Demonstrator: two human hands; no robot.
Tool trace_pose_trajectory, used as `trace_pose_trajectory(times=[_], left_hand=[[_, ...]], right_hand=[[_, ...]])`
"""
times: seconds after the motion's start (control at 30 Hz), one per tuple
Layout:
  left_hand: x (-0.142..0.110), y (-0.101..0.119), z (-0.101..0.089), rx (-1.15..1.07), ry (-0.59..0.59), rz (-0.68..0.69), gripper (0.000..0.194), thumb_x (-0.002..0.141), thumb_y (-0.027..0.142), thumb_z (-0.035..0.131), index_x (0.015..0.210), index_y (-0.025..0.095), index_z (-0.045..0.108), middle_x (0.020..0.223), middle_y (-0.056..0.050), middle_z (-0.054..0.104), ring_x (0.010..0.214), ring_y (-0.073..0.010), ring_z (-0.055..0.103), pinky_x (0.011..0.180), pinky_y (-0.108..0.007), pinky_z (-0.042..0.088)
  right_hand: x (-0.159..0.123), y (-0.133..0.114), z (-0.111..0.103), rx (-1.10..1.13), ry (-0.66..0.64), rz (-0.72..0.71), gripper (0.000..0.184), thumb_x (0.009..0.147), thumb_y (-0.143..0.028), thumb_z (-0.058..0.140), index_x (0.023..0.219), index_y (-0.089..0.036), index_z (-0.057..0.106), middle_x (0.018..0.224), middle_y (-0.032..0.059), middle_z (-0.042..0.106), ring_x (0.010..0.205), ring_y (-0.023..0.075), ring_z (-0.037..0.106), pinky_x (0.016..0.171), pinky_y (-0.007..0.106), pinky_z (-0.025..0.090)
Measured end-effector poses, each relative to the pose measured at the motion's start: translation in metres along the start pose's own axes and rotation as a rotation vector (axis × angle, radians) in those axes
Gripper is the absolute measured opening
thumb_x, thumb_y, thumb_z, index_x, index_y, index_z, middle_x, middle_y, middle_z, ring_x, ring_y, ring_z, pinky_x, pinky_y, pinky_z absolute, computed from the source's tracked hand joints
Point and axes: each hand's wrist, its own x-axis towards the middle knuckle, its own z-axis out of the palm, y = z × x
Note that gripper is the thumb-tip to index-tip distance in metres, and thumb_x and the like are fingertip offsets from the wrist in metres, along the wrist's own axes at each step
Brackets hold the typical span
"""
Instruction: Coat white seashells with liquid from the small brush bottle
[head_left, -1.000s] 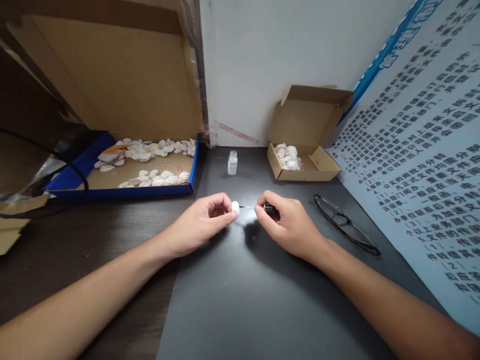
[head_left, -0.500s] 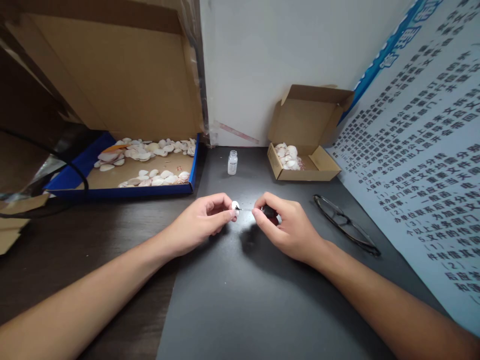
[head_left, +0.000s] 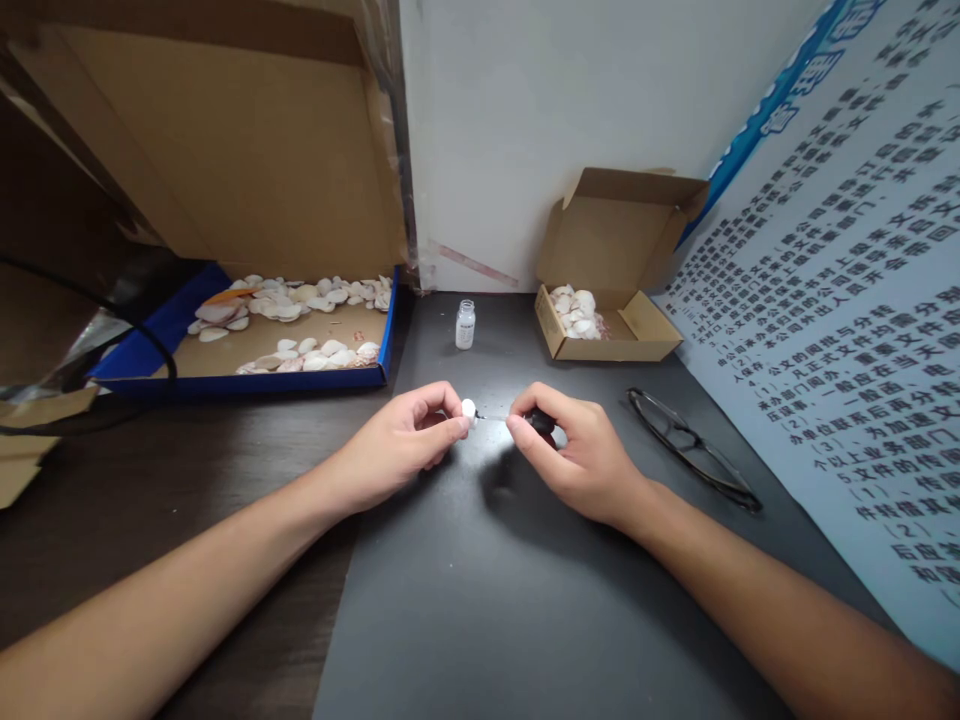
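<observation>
Clock directions run from the middle of the action, with 12 straight ahead. Nearest thing, down at 6 o'clock, is a grey mat (head_left: 480,620), with the dark wooden table (head_left: 285,650) showing off towards 7 and 8.

Just past that, both hands are up over the mat. The left hand (head_left: 409,430), on the 9 o'clock side, has a little white piece (head_left: 469,409) pinched between thumb and fingers, so that's right at the centre of the clock. The right hand (head_left: 574,440), over at 3, is pinching a brush (head_left: 540,422): black handle tucked in the hand, thin pale shaft pointing at 9. Its dark tip is right by the white piece's edge, but honestly I can't tell whether they're touching.

A pair of glasses (head_left: 691,440) lies on the mat at 3 o'clock, beyond the right hand.

Further back there's a small bottle (head_left: 465,328) standing upright at 12. Big blue-sided box (head_left: 300,382) at 10, lid up, shells (head_left: 334,355) in two rough rows plus something orange (head_left: 229,297). Small brown box (head_left: 619,351) at 2, also lid up, shells piled in its left side. Pale wall (head_left: 570,90) behind it all.
</observation>
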Motion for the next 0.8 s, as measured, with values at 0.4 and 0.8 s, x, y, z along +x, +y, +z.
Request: trace_pose_trajectory(times=[0.4,0.8], left_hand=[[0.0002,-0.002,-0.0006,0.011,-0.01,-0.001,0.022,0.088,0.037,0.057,0.081,0.018,0.049,0.062,0.007,0.043,0.055,-0.0066,0.038,0.052,-0.02,0.029],[0.0005,-0.001,-0.0005,0.002,-0.013,-0.008,0.023,0.087,0.038,0.057,0.08,0.017,0.05,0.067,0.005,0.047,0.056,-0.0064,0.039,0.053,-0.02,0.03]], right_hand=[[0.003,0.0046,0.0012,-0.113,-0.034,0.122,0.015,0.091,-0.03,0.051,0.081,-0.019,0.055,0.06,-0.0046,0.051,0.055,0.0081,0.042,0.055,0.021,0.03],[0.0016,0.0051,0.0016,-0.061,-0.017,0.069,0.011,0.091,-0.027,0.05,0.087,-0.019,0.057,0.065,-0.0044,0.054,0.057,0.0076,0.046,0.056,0.02,0.034]])
